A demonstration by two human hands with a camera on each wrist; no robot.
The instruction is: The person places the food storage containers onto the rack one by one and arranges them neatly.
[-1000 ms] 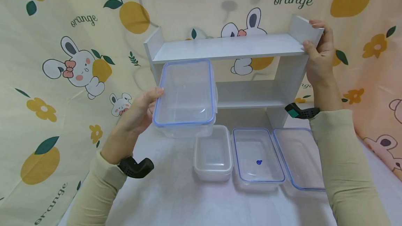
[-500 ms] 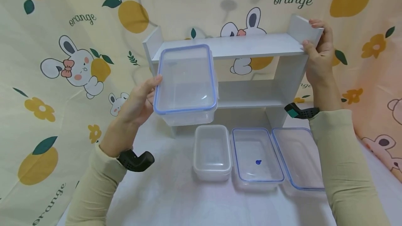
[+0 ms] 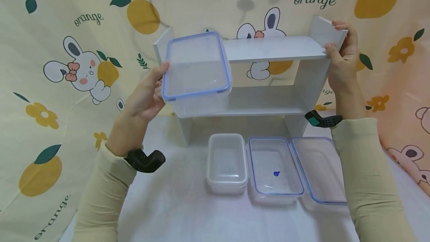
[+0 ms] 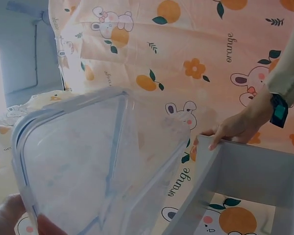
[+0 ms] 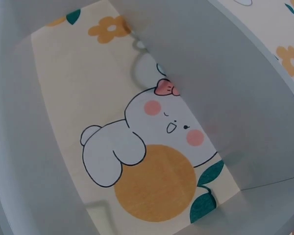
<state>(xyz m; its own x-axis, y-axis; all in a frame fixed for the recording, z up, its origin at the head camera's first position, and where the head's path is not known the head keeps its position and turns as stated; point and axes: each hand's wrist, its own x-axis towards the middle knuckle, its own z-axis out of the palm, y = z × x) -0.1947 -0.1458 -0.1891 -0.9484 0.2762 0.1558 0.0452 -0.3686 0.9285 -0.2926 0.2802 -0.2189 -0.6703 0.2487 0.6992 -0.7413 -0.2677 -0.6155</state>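
Note:
My left hand (image 3: pixel 147 94) grips the left side of a clear plastic food container (image 3: pixel 198 66) with a blue-rimmed lid, thumb at the lid's edge. The container is raised in front of the left part of a white shelf unit (image 3: pixel 275 47), tilted, and overlaps its top board in the head view. In the left wrist view the same container (image 4: pixel 73 161) fills the left side, with only fingertips of the holding hand showing. My right hand (image 3: pixel 344 59) holds the upright end panel at the shelf's top right, fingers over its edge. The right wrist view shows the shelf's inside.
On the white tabletop (image 3: pixel 174 204) before the shelf stand a smaller container with a whitish lid (image 3: pixel 227 163), a blue-rimmed container (image 3: pixel 275 165) with a blue mark, and another blue-rimmed one (image 3: pixel 319 169) partly behind the right sleeve. A printed cloth (image 3: pixel 100 122) hangs behind.
My left hand has lifted the container upward, from in front of the shelf's middle level to the height of its top board. My right hand has stayed on the end panel.

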